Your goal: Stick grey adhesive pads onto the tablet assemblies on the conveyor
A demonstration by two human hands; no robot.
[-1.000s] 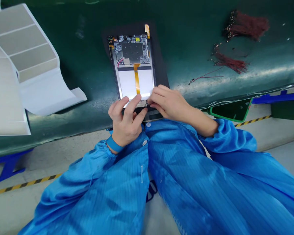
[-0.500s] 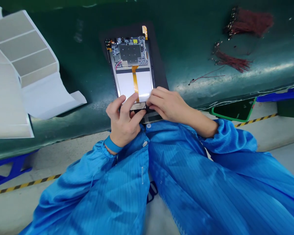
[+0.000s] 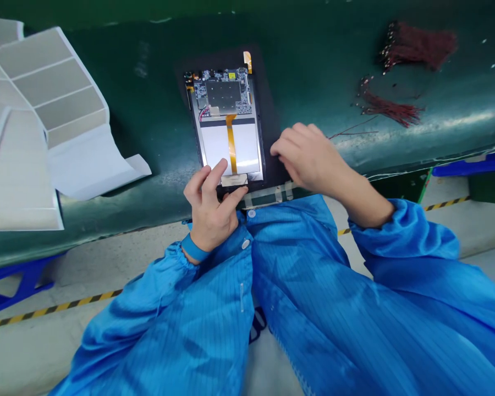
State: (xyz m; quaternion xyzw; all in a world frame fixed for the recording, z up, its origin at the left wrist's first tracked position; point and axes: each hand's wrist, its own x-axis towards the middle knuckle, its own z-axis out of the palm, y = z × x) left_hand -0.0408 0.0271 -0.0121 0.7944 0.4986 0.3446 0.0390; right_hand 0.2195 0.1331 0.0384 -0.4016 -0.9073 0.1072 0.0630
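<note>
An opened tablet (image 3: pixel 251 132) lies on a dark mat (image 3: pixel 272 115). It shows a circuit board (image 3: pixel 223 93), a white panel (image 3: pixel 214 143) and an orange flat ribbon cable (image 3: pixel 231 143) running down the middle. My left hand (image 3: pixel 214 203) rests at the tablet's lower left end with its fingers spread, beside a small pale strip (image 3: pixel 235 180). Off the tablet's right side, my right hand (image 3: pixel 309 157) hovers over the mat edge with curled fingers drawn together. What they hold, if anything, is hidden. A thin loose wire (image 3: pixel 358 132) passes behind that hand.
Sheets of grey rectangular labels (image 3: pixel 61 82) spread over the left of the green table (image 3: pixel 157 110). At the right lie a large bundle (image 3: pixel 424 47) and a smaller bundle (image 3: pixel 396 110) of dark red wires. The table's front edge runs close to my blue coat (image 3: pixel 289 247).
My right hand has left the tablet's lower right corner and moved right and slightly up. My left hand stays at the lower end. The view has shifted slightly.
</note>
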